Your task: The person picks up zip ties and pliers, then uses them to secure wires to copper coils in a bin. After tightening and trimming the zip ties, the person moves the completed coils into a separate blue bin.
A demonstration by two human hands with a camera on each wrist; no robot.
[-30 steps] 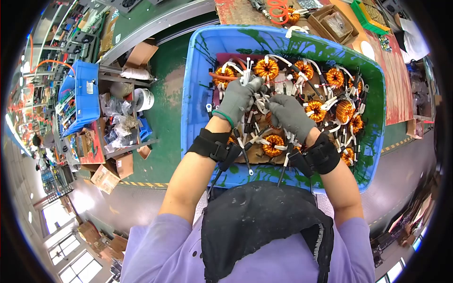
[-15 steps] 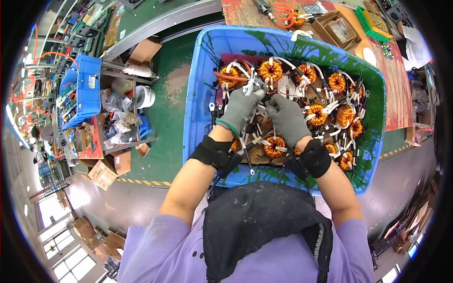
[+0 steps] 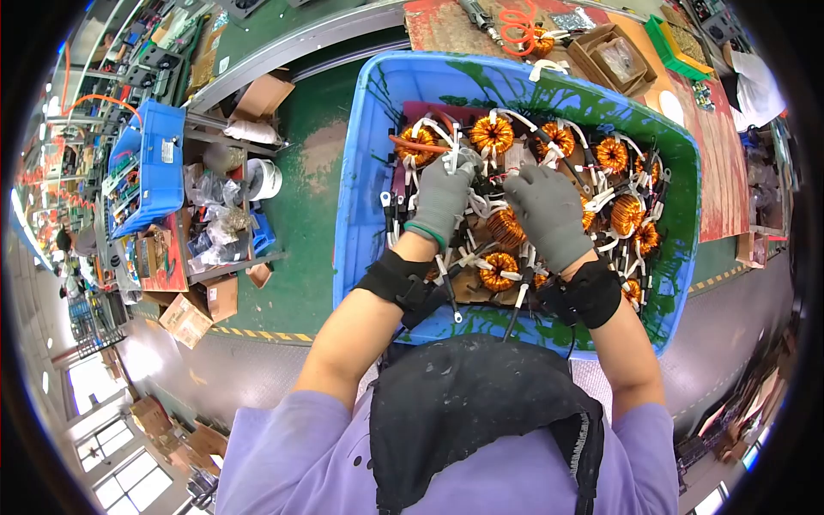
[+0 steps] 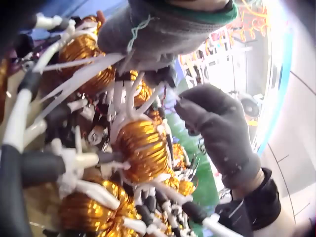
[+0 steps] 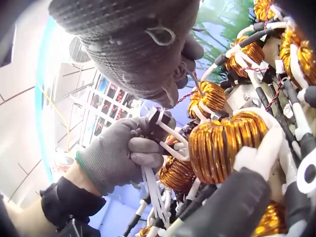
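Observation:
My gloved left hand (image 3: 444,197) grips a bundle of white cable ties (image 5: 154,197) over the left part of a blue bin (image 3: 345,215). At its fingertips is a small black part (image 5: 157,117) with white-sleeved leads running to a copper-wound ring coil (image 5: 224,143). My gloved right hand (image 3: 545,210) is just to the right, its fingers curled and pinching at a thin wire (image 5: 196,81); its fingertips largely hide the grip. A twisted red wire (image 5: 183,98) passes by these fingertips. Beneath both hands lie several more coils (image 3: 498,269) with white and black leads.
Coils and leads with ring terminals (image 3: 384,198) fill the bin's floor. Behind it, a red-topped workbench (image 3: 717,184) carries a cardboard box (image 3: 611,53) and a green-yellow tray (image 3: 672,43). A shelf with a blue crate (image 3: 159,176) stands at the left.
My right hand has moved right, away from the left hand, uncovering a coil between them. The left hand stays near the same place with the cable ties, their ends now less spread in view.

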